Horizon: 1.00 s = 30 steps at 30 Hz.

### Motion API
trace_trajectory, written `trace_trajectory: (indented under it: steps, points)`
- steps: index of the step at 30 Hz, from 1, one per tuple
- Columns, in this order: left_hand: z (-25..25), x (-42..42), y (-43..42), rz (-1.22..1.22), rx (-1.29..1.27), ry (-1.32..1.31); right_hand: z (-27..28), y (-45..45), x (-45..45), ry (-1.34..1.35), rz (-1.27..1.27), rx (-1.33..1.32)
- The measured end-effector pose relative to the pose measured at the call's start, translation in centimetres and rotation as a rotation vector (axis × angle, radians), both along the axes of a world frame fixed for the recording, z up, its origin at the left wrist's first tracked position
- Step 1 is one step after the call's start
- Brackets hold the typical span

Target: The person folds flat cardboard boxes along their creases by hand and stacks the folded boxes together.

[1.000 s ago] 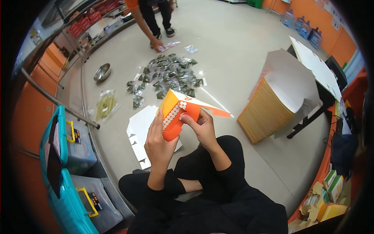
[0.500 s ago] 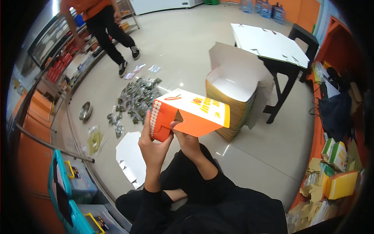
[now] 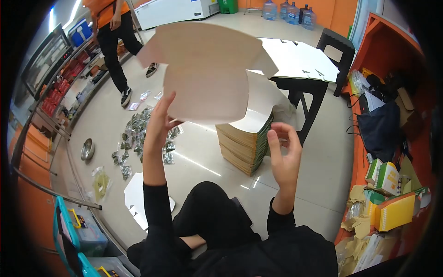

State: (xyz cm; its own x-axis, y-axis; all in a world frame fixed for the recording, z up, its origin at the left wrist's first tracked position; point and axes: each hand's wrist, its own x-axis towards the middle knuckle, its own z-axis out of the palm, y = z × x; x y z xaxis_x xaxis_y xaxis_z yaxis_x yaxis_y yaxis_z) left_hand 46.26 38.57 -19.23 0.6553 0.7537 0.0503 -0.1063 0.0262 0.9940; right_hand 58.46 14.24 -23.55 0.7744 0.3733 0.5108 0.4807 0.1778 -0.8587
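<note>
At the near left, a teal-lidded bin (image 3: 91,233) sat by the metal rail (image 3: 55,187). Farther off, a steel bowl (image 3: 87,149) and a bag of something yellow-green (image 3: 99,182) lay on the floor. A co-worker in an orange top (image 3: 104,11) stood at the far left, just beyond a spread of small clear packets (image 3: 138,131); nearer lay a white card sheet (image 3: 134,198). The seated person's left hand (image 3: 158,122) was raised, its fingers grasping the left edge of an open carton (image 3: 207,92), which was up in the air, flaps spread, pale inside showing. Behind it, to the right, rose a stack of nested cartons (image 3: 242,145). The right hand (image 3: 285,152) hung just right of that stack in my view, fingers loosely bent and released, apart from the carton. Beyond stood a black-legged worktop (image 3: 302,84), then a black stool (image 3: 337,53), and rightmost a crowded orange shelf (image 3: 348,203).
</note>
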Motion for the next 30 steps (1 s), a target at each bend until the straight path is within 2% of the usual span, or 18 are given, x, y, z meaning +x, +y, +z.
trace_trajectory:
  steps: [3, 4, 6, 8, 10, 11, 15, 17, 18, 20, 24, 26, 30]
  points:
    - [-0.9, 4.4, 2.3, -0.186, -0.174, 0.000, -0.4, 0.3, 2.1, 0.109, 0.127, -0.229]
    - [-1.3, 5.7, 2.6, -0.267, -0.254, 0.021, -0.4, 0.4, 2.3, 0.101, 0.128, -0.233]
    - [-2.8, 8.2, 3.5, -0.303, -0.299, 0.062, -0.2, 0.8, 2.7, 0.206, 0.263, -0.197]
    - [-3.5, 9.7, 3.9, -0.341, -0.345, 0.102, -0.6, 1.3, 3.1, 0.206, 0.287, -0.154]
    - [-3.8, 10.8, 4.0, -0.331, 0.011, 0.461, -0.9, 1.5, 3.5, 0.126, 0.277, -0.176]
    - [-4.1, 11.4, 4.3, -0.356, 0.080, 0.558, -1.2, 1.6, 3.7, 0.137, 0.293, -0.145]
    - [-5.8, 13.6, 5.3, -0.304, 0.133, 0.670, -1.8, 1.8, 4.2, 0.128, 0.311, -0.113]
    - [-5.9, 14.0, 5.3, -0.329, 0.509, 0.753, -2.0, 2.1, 4.4, 0.091, 0.336, -0.131]
    - [-5.8, 14.1, 4.7, -0.327, 0.500, 0.753, -2.3, 2.3, 4.6, 0.093, 0.340, -0.139]
    - [-5.7, 14.1, 3.7, 0.011, 0.906, 0.898, -3.1, 3.0, 5.0, 0.051, 0.301, -0.173]
    - [-6.6, 14.5, 5.4, -0.016, 0.847, 1.013, -2.4, 3.3, 5.6, 0.089, 0.257, -0.286]
    - [-7.2, 14.6, 5.9, -0.053, 0.877, 0.925, -2.5, 3.2, 6.2, -0.053, 0.131, -0.386]
    - [-7.1, 15.0, 7.4, -0.189, 0.703, 0.862, -2.7, 3.0, 7.5, -0.116, 0.175, -0.477]
